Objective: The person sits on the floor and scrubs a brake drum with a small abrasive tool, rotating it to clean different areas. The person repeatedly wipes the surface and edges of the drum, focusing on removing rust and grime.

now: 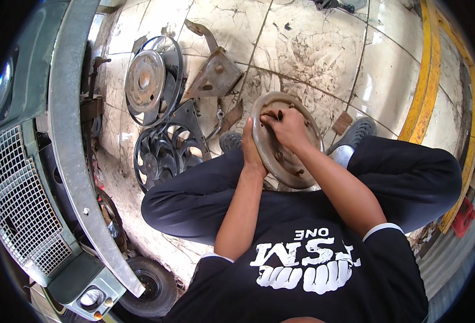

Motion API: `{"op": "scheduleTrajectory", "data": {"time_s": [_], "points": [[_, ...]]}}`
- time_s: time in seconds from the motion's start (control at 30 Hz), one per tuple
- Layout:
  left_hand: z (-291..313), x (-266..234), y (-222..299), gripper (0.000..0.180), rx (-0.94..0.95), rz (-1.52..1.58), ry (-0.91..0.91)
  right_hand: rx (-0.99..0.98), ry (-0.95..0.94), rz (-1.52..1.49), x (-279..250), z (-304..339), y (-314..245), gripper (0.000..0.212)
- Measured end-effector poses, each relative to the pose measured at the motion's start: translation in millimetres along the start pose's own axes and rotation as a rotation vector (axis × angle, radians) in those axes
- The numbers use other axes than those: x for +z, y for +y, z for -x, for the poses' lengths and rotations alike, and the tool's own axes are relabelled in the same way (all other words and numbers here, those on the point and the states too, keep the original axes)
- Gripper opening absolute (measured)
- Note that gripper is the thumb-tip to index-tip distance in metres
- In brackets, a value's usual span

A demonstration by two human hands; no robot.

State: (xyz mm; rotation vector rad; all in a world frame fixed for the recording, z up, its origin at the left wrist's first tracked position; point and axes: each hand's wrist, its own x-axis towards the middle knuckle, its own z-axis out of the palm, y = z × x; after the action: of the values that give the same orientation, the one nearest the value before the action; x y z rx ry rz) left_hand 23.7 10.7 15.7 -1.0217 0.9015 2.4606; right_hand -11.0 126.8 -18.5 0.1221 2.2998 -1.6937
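Observation:
A round, rust-stained metal disc (271, 146) with a raised rim is tilted up between my lap and the floor in front of me. My left hand (252, 148) grips its left rim, fingers wrapped behind the edge. Over the disc's face, my right hand (287, 126) has its fingers pinched together near a small dark opening; what they hold, if anything, is hidden. Short stud-like pieces stick out of the disc's lower part. Part of its right side lies behind my right forearm.
To the left lie a similar rusty disc (145, 81) on a black ring, black fan blades (159, 156) and a rusty bracket (213, 75). A vehicle's metal bumper (68, 134) and a tyre (154, 282) border the left. A yellow frame (425, 81) stands right.

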Motion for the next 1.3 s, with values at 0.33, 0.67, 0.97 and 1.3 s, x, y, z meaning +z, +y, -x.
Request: {"op": "scheduleTrajectory", "data": {"time_s": [0.33, 0.67, 0.97, 1.3], "points": [[-17, -13, 5, 0.061, -0.036, 0.028, -0.124, 0.021, -0.048, -0.055, -10, 5, -10, 0.023], [-8, -1, 6, 0.055, -0.048, 0.127, -0.212, 0.193, -0.017, -0.116, -19, -3, 14, 0.024], [-5, -13, 3, 0.057, -0.007, 0.087, -0.142, 0.020, 0.079, 0.113, -4, -1, -16, 0.021], [-11, -18, 2, 0.058, -0.055, 0.084, -0.170, -0.190, 0.138, 0.186, 10, 1, -6, 0.014]]}}
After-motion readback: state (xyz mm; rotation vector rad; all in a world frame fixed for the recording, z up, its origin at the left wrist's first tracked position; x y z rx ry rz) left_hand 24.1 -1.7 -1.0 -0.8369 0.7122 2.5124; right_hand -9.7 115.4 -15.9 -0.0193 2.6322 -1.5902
